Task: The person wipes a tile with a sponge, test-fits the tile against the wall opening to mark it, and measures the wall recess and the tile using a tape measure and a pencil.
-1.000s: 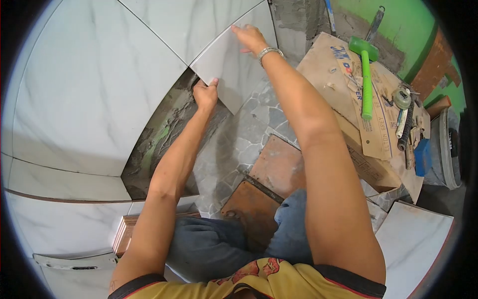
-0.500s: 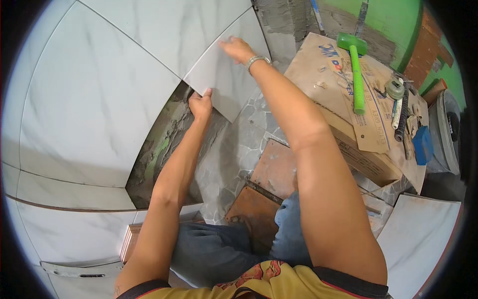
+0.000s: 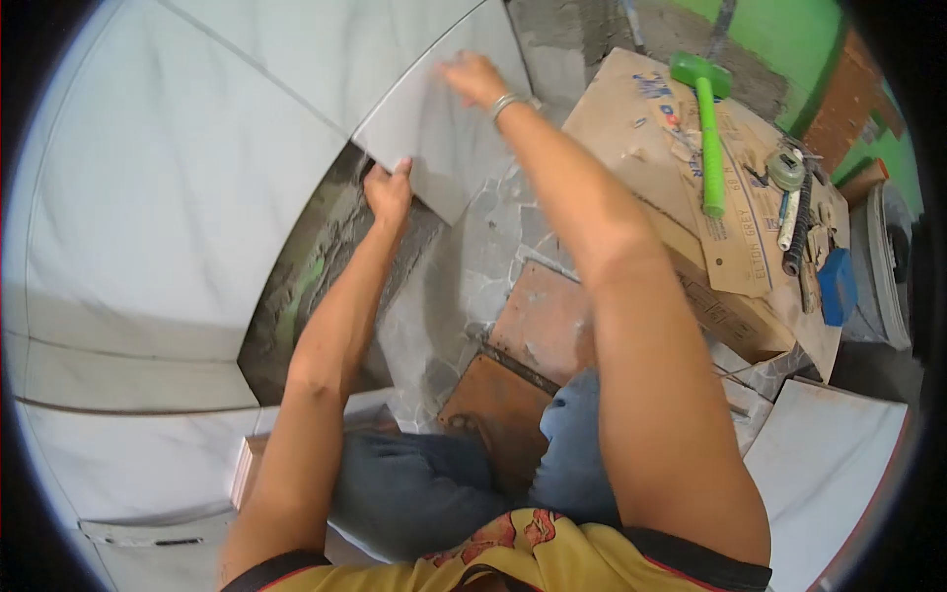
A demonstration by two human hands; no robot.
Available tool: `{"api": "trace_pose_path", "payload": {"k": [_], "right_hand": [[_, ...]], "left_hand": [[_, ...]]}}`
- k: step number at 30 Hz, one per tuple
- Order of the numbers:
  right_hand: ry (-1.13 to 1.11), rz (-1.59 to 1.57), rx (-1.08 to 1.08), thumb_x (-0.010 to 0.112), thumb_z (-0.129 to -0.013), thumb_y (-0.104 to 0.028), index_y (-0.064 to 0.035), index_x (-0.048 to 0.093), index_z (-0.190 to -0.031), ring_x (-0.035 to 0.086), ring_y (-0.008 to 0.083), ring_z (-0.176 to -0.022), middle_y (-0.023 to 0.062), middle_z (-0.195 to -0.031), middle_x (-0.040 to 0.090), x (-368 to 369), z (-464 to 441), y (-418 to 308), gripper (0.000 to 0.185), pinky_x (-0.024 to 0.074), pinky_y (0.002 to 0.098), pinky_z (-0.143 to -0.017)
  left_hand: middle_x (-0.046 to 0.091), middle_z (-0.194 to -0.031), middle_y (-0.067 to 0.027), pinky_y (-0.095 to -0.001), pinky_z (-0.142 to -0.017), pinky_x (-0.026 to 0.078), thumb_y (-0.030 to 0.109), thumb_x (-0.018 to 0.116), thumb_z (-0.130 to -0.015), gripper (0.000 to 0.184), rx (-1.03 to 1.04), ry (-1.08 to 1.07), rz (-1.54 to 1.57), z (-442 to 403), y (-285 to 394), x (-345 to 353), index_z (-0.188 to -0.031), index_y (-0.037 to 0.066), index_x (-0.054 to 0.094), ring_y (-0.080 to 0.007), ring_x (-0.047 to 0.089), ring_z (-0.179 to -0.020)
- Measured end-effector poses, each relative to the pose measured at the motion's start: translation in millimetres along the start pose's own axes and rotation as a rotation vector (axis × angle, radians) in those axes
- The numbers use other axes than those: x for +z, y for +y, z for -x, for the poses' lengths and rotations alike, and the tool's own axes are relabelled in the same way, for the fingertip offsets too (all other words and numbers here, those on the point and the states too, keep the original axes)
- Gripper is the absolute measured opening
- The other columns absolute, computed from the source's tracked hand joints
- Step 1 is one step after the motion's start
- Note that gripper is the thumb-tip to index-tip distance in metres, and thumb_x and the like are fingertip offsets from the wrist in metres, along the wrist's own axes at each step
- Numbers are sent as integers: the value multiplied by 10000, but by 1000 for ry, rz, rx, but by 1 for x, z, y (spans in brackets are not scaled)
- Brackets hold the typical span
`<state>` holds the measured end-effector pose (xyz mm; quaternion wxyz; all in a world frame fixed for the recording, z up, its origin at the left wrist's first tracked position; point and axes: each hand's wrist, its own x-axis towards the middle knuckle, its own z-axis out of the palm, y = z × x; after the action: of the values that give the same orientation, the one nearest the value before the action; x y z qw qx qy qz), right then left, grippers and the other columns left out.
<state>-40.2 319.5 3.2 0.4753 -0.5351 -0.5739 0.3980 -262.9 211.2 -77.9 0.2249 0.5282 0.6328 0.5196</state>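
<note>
Left hand clamped on the near edge of the loose tile, thumb on its face; right hand blurred over it, contact unclear. Tile borders laid tiles, beside bare mortar; best kept flush, joint even.

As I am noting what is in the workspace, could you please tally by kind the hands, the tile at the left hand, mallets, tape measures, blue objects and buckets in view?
Hands: 2 (left hand, right hand)
Tile at the left hand: 1
Mallet: 1
Tape measure: 1
Blue object: 1
Bucket: 1
Total: 7
</note>
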Motion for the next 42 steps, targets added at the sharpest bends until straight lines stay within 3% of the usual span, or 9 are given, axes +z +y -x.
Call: {"api": "trace_pose_path", "payload": {"k": [3,6,13,19,22,26,29,38,42], "right_hand": [[-32,-136,95,687,-891,-427,17,491,-1423,587,270,-1199,171,-1343,581,-22,3,1,720,601,426,-812],[-34,-190,140,667,-915,-395,29,512,-1393,566,268,-1215,159,-1371,561,-42,8,6,658,578,432,-879],[-42,-171,198,617,-958,-359,25,521,-1390,572,254,-1185,143,-1398,541,-57,22,0,586,556,420,-923],[-4,-92,139,673,-882,-407,31,579,-1340,661,299,-1099,176,-1266,646,-35,15,7,640,605,385,-807],[-3,-62,122,681,-869,-428,34,566,-1354,667,301,-1087,199,-1261,647,-24,17,2,679,601,371,-814],[-28,-15,83,703,-846,-437,57,551,-1358,647,287,-1138,216,-1264,646,-9,26,-14,727,589,348,-835],[-7,-14,52,720,-829,-439,73,553,-1345,627,316,-1182,241,-1273,639,2,31,-23,746,556,373,-914],[70,142,-108,789,-764,-492,134,590,-1207,600,405,-1195,316,-1248,617,21,40,-31,792,475,438,-1034],[76,121,-114,801,-768,-451,134,580,-1197,597,423,-1185,320,-1259,600,27,43,-33,759,477,448,-1028]], "left_hand": [[764,-966,-153,-352,-835,518,145,753,-854,289,-64,35,21,7,7,4,-1085,-27,723,-225,714,-875],[694,-831,-59,-297,-507,470,144,715,-925,204,56,46,31,8,3,7,-1049,-16,690,-130,595,-611],[702,-825,-37,-283,-485,430,127,721,-920,167,119,85,85,11,7,10,-1028,0,705,-95,562,-591],[704,-829,-26,-279,-500,438,134,715,-928,155,65,49,103,10,3,9,-1032,19,710,-99,566,-599],[761,-1012,-146,-330,-861,510,132,736,-881,262,-48,44,74,11,8,5,-1092,-22,722,-206,700,-901],[761,-1007,-142,-325,-855,509,128,732,-884,262,-35,17,127,11,11,3,-1094,-27,721,-200,697,-907],[717,-878,-47,-280,-534,489,154,712,-930,193,36,17,61,9,8,3,-1064,14,707,-121,626,-672],[718,-908,-60,-289,-537,501,165,709,-934,226,20,5,92,13,16,3,-1087,-2,699,-136,637,-686],[759,-989,-137,-320,-840,512,119,719,-894,259,-63,30,114,14,18,4,-1098,-42,718,-189,687,-887]]}}
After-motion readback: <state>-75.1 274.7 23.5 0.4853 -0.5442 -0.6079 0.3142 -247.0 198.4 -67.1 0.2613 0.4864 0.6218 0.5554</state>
